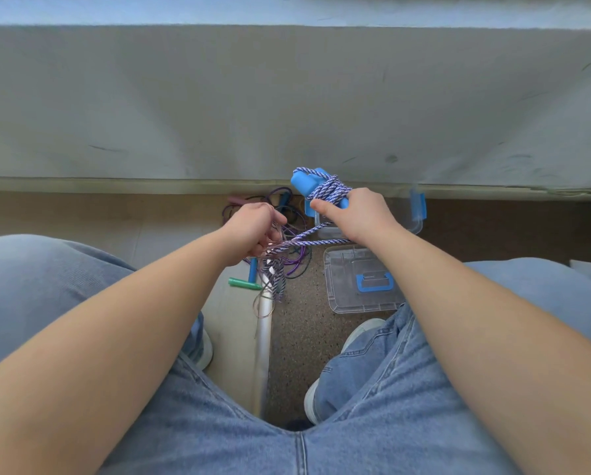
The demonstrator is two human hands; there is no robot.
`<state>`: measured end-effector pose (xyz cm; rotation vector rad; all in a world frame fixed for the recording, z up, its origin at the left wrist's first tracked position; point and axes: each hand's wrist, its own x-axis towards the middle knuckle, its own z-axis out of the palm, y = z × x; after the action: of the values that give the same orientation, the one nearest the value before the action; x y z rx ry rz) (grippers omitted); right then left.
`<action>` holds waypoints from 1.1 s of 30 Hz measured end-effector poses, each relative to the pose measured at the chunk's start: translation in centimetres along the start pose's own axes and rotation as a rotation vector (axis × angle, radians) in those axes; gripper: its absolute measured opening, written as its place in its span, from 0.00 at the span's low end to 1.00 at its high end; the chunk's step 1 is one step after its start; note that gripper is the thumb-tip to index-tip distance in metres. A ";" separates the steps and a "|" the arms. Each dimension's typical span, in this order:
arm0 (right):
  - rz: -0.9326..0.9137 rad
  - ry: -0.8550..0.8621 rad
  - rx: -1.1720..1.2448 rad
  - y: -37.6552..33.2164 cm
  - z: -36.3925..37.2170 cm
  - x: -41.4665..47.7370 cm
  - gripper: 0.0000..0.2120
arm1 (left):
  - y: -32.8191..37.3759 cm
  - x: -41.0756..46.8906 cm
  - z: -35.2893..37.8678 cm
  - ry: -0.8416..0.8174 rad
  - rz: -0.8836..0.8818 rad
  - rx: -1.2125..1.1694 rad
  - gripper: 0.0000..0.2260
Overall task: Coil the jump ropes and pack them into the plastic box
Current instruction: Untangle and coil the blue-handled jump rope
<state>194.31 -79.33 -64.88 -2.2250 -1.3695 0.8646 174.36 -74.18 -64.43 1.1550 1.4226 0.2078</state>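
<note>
My right hand (355,214) grips two blue jump rope handles (304,183) held together, with purple-and-white braided rope (328,192) wound round them several times. The loose rope runs down and left to my left hand (253,231), which holds it in curled fingers; the rest hangs in loops below that hand. The clear plastic box (419,222) with blue latches stands on the floor under my right hand, mostly hidden by it. Its clear lid (342,296) with a blue handle lies in front of it.
A tangle of other jump ropes (287,214), purple cords with blue, green and pink handles, lies on the floor left of the box. A grey wall (287,97) rises just behind. A metal floor strip (265,337) runs between my knees and shoes.
</note>
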 end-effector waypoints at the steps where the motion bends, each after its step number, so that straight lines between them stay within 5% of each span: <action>1: -0.012 0.015 -0.011 0.1 0.0 0.0 0.26 | -0.1 0.0 0.0 0.021 0.076 0.115 0.14; 4: -0.028 0.073 -0.071 0.2 0.3 0.1 0.28 | -0.2 -0.4 -0.1 0.005 0.253 0.506 0.15; 9: -0.065 0.111 -0.109 -0.1 0.0 0.2 0.27 | -1.1 -0.4 -0.4 -0.223 0.127 0.776 0.11; 14: 0.005 0.106 -0.046 0.4 -0.6 0.6 0.30 | -1.5 0.1 -0.5 -0.163 0.129 0.497 0.13; 27: -0.050 -0.393 0.179 -1.0 0.4 -1.1 0.18 | 0.7 -0.5 0.4 -0.133 0.175 -0.380 0.10; 31: -0.142 -0.278 -0.246 -0.6 0.7 -0.5 0.33 | 0.4 -0.1 0.1 -0.058 0.120 -0.413 0.14; 33: -0.119 -0.162 -0.350 0.0 1.1 -0.1 0.29 | 0.0 0.6 -0.1 -0.022 0.109 -0.360 0.16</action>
<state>193.49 -79.36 -65.69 -2.3331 -1.8317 0.8303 174.40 -73.66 -64.79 0.9327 1.2420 0.5051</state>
